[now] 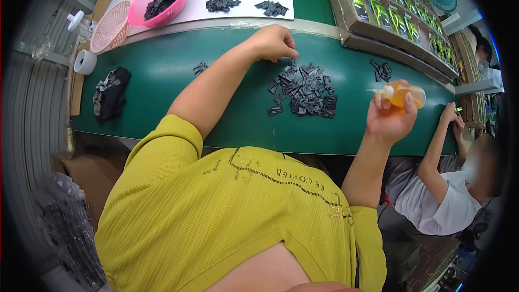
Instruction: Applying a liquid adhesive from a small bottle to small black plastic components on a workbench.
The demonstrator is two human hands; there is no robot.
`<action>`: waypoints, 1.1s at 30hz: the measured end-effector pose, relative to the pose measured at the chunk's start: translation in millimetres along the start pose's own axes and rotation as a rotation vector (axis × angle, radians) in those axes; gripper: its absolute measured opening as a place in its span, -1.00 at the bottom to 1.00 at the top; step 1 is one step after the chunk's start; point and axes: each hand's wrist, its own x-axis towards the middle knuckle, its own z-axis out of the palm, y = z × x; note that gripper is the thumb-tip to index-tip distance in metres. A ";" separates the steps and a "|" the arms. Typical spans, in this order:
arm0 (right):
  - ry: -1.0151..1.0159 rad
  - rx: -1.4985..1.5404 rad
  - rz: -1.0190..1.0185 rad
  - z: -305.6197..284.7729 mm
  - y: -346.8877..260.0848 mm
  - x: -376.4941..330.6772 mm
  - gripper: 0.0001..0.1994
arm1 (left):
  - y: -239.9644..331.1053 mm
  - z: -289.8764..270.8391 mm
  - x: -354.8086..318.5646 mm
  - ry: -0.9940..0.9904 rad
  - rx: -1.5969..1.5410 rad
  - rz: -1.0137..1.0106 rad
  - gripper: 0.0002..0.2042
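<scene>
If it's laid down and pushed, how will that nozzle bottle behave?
The nozzle bottle in the right hand would likely roll, since its body looks round. The amber liquid inside probably adds weight and may slosh. Its see-through wall suggests plastic, so it may give when squeezed.

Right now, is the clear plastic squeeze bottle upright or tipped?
Tipped: the bottle lies sideways in the right hand, pale nozzle pointing left.
</scene>
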 end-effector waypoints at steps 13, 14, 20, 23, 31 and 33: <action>0.107 -0.170 0.116 -6.1 44.5 26.8 -0.82 | 21.7 17.9 -0.1 -0.013 0.033 -0.009 -0.78; 0.107 -0.202 0.099 -11.6 48.5 27.3 -0.83 | 26.4 20.8 -0.3 -0.020 -0.098 0.041 -0.79; 0.134 -0.273 0.043 -16.2 62.1 29.3 -0.86 | 37.1 41.2 0.7 -0.146 -0.534 0.090 -0.81; 0.091 -0.337 -0.004 -24.4 62.3 30.7 -0.86 | 25.8 56.3 7.5 -0.200 -0.647 0.103 -0.79; 0.062 -0.584 -0.104 -26.5 67.4 29.4 -0.83 | 19.5 57.9 7.6 -0.279 -0.733 0.076 -0.75; 0.046 -0.652 -0.133 -27.9 68.2 28.6 -0.82 | 20.1 57.5 7.3 -0.285 -0.733 0.064 -0.76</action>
